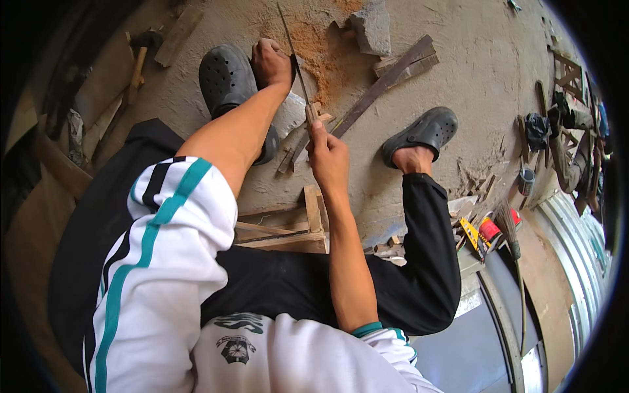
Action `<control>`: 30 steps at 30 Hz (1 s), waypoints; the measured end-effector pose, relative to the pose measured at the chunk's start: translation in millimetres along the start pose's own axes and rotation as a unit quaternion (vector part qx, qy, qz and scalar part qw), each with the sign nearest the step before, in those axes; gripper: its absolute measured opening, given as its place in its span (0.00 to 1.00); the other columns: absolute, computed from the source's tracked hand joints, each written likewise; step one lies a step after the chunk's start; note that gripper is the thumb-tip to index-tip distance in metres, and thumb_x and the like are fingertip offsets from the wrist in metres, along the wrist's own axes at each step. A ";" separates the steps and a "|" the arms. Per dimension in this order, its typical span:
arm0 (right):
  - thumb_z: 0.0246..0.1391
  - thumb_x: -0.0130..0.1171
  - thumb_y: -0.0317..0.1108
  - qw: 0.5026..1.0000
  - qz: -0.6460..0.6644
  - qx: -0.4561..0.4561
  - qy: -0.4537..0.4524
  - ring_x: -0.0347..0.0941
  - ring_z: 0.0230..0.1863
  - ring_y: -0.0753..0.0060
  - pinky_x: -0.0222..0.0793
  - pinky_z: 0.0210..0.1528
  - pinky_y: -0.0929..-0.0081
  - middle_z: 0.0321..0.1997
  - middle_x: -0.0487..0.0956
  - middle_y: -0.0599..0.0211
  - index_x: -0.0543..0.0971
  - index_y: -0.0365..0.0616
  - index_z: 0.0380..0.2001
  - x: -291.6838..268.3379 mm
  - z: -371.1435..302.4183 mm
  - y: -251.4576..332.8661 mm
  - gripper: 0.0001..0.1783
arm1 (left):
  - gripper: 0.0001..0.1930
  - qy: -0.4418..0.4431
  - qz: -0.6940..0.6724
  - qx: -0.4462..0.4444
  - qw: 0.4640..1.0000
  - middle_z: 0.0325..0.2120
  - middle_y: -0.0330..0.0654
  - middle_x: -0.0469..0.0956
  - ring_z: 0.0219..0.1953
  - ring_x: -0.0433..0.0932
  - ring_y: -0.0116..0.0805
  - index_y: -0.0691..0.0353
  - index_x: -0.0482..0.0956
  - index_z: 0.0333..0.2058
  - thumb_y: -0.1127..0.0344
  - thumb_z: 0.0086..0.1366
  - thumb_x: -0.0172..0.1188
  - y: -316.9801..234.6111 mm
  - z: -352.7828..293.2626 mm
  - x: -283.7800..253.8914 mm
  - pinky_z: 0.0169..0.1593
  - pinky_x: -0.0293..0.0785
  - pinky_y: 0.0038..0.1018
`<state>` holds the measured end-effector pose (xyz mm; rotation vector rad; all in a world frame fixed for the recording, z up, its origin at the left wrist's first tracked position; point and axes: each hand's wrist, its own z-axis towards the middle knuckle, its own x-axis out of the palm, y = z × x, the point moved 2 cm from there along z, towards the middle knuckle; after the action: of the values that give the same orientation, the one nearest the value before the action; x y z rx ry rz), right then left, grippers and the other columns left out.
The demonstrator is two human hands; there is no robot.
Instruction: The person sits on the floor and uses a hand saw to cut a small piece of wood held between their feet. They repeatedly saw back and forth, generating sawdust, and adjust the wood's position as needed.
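The floor is rough and grey-brown, with a patch of orange-brown dust at the top centre of the frame; corrugated metal sheets line the lower right, near a large grey panel; a broom, a red can and a yellow tool sit at the right, with a grey can and a black bag higher up that side; a hammer and a short board lie at the upper left; a stone block stands at the top beside crossed wood strips, and a second pale stone lies just below the left hand; that hand is curled into a fist beside a dark clog, and whether it grips anything cannot be told; the right hand, at the centre, is closed around the wooden handle of a long thin blade, which slants to the top edge, passing close to the left fist; the right forearm partly covers a wooden frame below centre.
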<state>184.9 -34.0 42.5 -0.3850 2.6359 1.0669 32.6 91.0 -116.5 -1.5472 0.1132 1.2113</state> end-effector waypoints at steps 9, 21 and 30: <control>0.63 0.49 0.55 0.997 -0.053 -0.034 -0.044 0.69 0.19 0.45 0.65 0.30 0.54 0.17 0.72 0.39 0.77 0.29 0.22 0.3 -26.4 -19.8 0.34 | 0.07 0.029 0.015 -0.023 0.999 0.34 0.50 0.73 0.41 0.73 0.54 0.59 0.71 0.32 0.74 0.53 0.55 1.0 -2.8 -7.0 0.46 0.69 0.43; 0.61 0.51 0.55 0.997 -0.058 -0.020 -0.055 0.76 0.29 0.37 0.70 0.35 0.52 0.23 0.76 0.37 0.82 0.33 0.27 -20.2 -92.7 -25.9 0.30 | 0.07 0.008 0.029 -0.016 0.999 0.33 0.50 0.73 0.40 0.72 0.53 0.60 0.70 0.32 0.73 0.53 0.57 21.8 3.4 -3.6 0.46 0.69 0.42; 0.61 0.50 0.55 0.995 -0.009 -0.096 -0.033 0.76 0.33 0.38 0.69 0.38 0.54 0.26 0.78 0.39 0.80 0.32 0.26 -25.8 -57.7 17.5 0.31 | 0.06 0.009 0.021 0.024 0.999 0.34 0.50 0.74 0.39 0.73 0.53 0.58 0.71 0.30 0.69 0.54 0.57 14.2 -2.4 -6.6 0.44 0.68 0.43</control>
<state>194.3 -58.9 102.5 -0.4049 2.4762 1.3091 22.1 80.4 -121.6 -1.5204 0.1859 1.2197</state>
